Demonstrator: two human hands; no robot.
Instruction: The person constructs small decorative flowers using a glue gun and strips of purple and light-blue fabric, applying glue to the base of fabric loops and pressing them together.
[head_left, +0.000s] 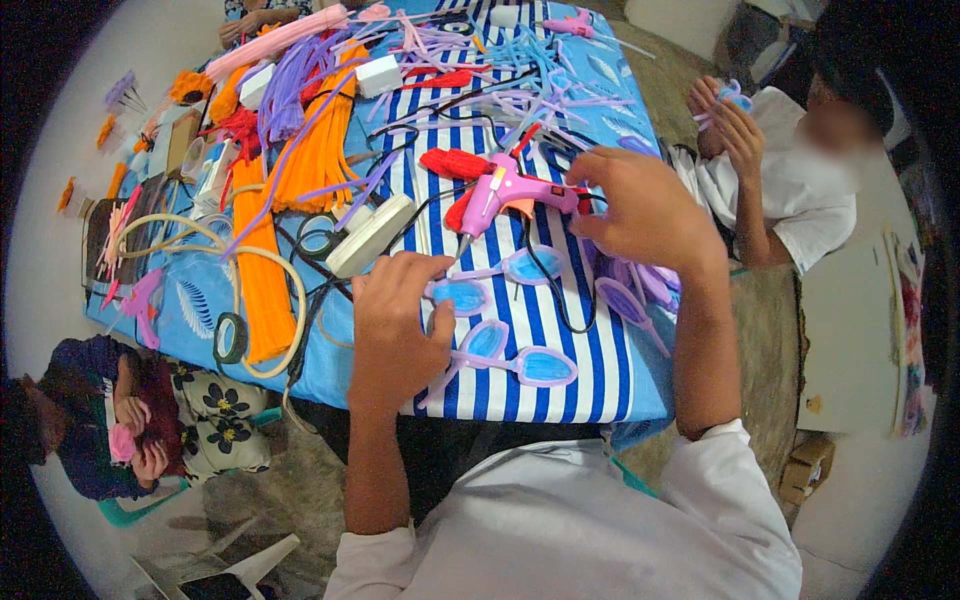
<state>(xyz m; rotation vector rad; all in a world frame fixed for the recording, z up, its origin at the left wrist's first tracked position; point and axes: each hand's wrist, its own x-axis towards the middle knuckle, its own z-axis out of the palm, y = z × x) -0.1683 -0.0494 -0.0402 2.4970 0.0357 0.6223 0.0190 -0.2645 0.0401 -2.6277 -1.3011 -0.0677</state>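
My left hand rests on the striped cloth, its thumb and fingertips at the edge of a blue petal-like loop with a lilac pipe-cleaner rim. Whether it grips that loop is hidden. My right hand hovers with curved, parted fingers around the handle end of a pink hot glue gun. The gun lies over red pipe-cleaner pieces, nozzle pointing toward my left hand. Close by are another blue loop with a stem and a joined pair, one loop upright, the other to its right.
Orange pipe cleaners, purple bundles and a white power strip lie leftward. A black cord loops beside the petals. Another glue gun is at the left edge. People sit at left and right.
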